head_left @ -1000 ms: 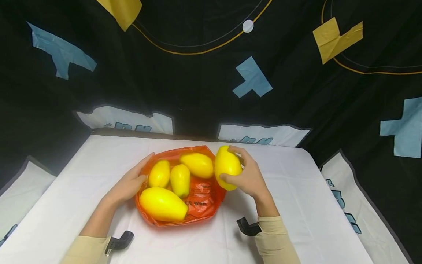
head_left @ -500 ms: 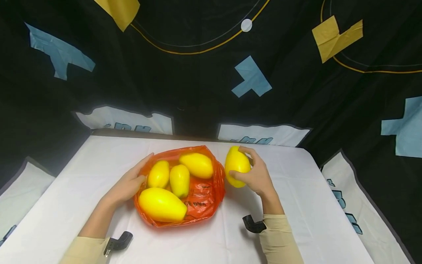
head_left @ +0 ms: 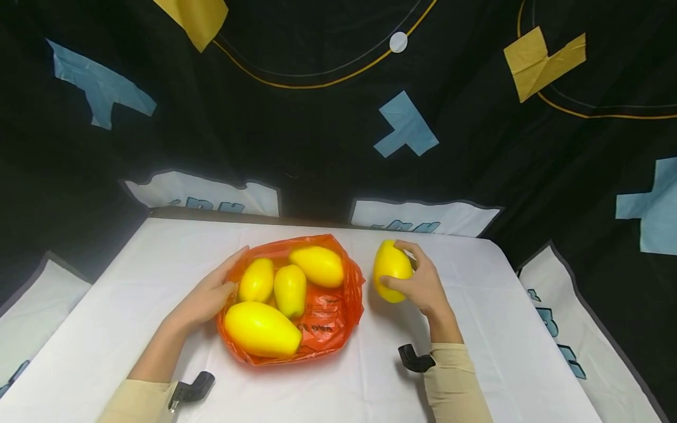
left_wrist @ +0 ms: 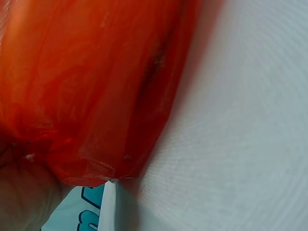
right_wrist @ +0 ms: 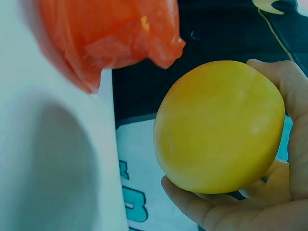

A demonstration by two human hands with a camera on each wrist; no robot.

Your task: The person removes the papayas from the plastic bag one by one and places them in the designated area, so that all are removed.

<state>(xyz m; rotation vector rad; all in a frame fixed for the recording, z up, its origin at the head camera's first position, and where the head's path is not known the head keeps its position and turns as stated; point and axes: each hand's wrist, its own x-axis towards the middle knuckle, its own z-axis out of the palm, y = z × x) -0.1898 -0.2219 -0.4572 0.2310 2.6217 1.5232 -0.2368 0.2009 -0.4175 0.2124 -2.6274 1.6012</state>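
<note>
my right hand (head_left: 423, 288) curls its fingers round a smooth yellow oval fruit (head_left: 392, 270), raised just right of the crinkled red-orange plastic bag (head_left: 354, 299). my left hand (head_left: 207, 295) touches the bag's left side; whether its fingers pinch it, i can't tell. four similar yellow fruits (head_left: 262, 330) lie inside. i judge this the carrying step; the next move calls for a firm grip and a steady bag.

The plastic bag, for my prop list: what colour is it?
The bag is orange-red with dark lettering, seen best in the head view.
</note>
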